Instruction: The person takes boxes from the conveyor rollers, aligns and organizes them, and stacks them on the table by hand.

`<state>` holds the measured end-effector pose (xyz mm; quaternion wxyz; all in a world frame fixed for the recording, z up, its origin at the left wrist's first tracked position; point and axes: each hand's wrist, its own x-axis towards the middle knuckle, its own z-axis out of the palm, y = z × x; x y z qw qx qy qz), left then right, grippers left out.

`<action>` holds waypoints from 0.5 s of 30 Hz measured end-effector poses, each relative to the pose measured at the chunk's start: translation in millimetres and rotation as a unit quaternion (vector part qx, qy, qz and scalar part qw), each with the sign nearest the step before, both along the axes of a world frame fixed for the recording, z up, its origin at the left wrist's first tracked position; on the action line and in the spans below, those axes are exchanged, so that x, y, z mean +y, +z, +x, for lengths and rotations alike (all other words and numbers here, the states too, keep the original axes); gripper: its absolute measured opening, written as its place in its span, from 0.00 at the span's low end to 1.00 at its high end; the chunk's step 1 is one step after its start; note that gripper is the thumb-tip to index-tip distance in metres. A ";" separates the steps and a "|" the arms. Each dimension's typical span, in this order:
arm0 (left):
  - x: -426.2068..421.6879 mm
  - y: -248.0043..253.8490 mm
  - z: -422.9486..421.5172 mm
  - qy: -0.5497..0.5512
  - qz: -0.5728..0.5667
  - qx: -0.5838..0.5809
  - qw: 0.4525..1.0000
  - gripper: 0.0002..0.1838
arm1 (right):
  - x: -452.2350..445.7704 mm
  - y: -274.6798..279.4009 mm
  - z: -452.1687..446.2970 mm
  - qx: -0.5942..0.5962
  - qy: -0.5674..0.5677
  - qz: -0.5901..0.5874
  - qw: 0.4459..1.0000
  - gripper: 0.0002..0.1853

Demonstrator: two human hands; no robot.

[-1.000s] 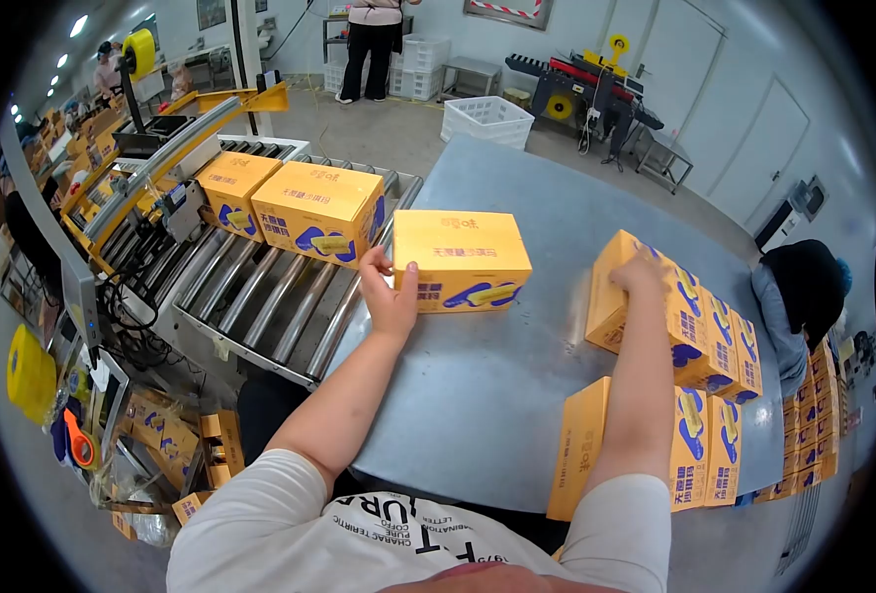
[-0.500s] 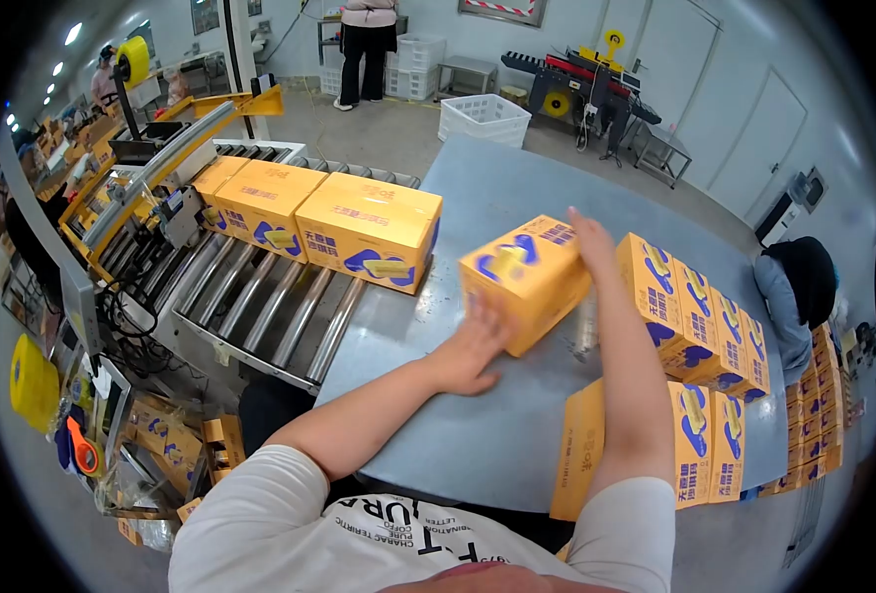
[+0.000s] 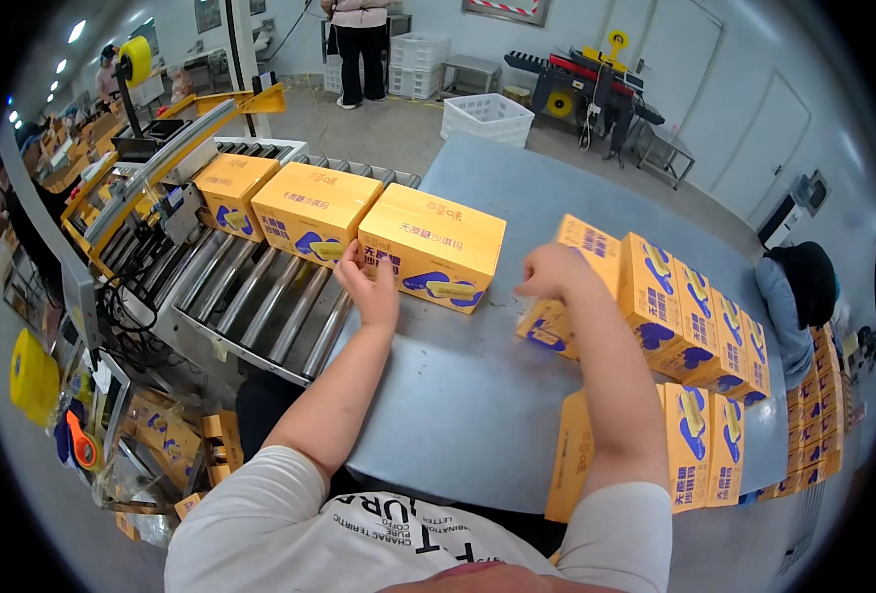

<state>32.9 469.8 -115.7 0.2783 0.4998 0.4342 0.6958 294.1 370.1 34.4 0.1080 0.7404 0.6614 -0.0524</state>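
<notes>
A yellow box (image 3: 432, 237) lies flat across the conveyor's end and the table. My left hand (image 3: 371, 292) is at its near left corner, thumb against the front face and fingers by the left edge. My right hand (image 3: 559, 272) has its fingers curled at the left side of a second yellow box (image 3: 594, 241), which is tilted and slightly blurred; the hand hides part of it. Right of that box stands an upper row of upright yellow boxes (image 3: 653, 287). A lower row (image 3: 692, 435) stands nearer my body, partly behind my right forearm.
Two more yellow boxes (image 3: 314, 210) sit on the roller conveyor (image 3: 275, 311), leading to a taping machine (image 3: 176, 212). A person (image 3: 804, 296) is at the table's right edge, another (image 3: 361, 49) stands at the back. A white crate (image 3: 485, 121) is beyond the metal table (image 3: 438, 395).
My hands have moved apart from the box they both held. A box now lies flat by my left hand, and another is at my right hand. The conveyor's boxes have shifted left.
</notes>
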 end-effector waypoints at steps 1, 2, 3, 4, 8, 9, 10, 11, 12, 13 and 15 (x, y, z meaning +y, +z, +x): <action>0.6 -1.2 -1.5 -0.001 0.010 0.015 1.000 0.27 | 3.2 1.1 14.2 -0.028 -0.028 -0.004 0.999 0.19; 0.7 -2.1 -3.4 -0.001 0.020 0.030 0.999 0.25 | 7.9 0.6 34.6 -0.004 -0.077 -0.032 0.996 0.18; 3.4 -4.7 -5.2 0.000 0.031 0.043 0.999 0.23 | 8.7 6.3 40.6 0.019 -0.126 -0.059 0.990 0.18; 9.2 -10.1 -6.4 -0.011 0.016 0.017 1.000 0.22 | 7.6 6.6 41.9 -0.010 -0.155 -0.051 0.987 0.18; 13.9 -23.6 -5.4 -0.072 -0.006 -0.009 0.997 0.16 | 1.4 -18.2 77.3 -0.115 -0.199 -0.043 0.972 0.23; 8.6 -19.3 -3.3 -0.092 -0.002 0.006 0.996 0.14 | -2.7 -21.5 80.2 -0.138 -0.193 -0.046 0.970 0.25; -0.1 -13.4 1.9 -0.075 0.010 0.025 0.997 0.13 | -6.6 -24.0 83.6 -0.115 -0.221 -0.028 0.968 0.27; -0.1 -10.5 3.9 -0.119 -0.022 -0.003 0.993 0.14 | -11.6 -25.0 88.1 -0.093 -0.247 -0.011 0.964 0.30; 1.0 -8.0 5.6 -0.163 -0.056 -0.031 0.985 0.15 | -14.8 -22.3 88.6 -0.072 -0.273 0.006 0.959 0.32; 2.1 -5.6 6.9 -0.206 -0.088 -0.060 0.973 0.16 | -13.6 -20.0 90.3 -0.025 -0.280 0.029 0.959 0.34; 1.1 -3.8 6.7 -0.291 -0.127 -0.071 0.946 0.30 | -7.1 -16.6 92.9 0.071 -0.292 0.075 0.951 0.37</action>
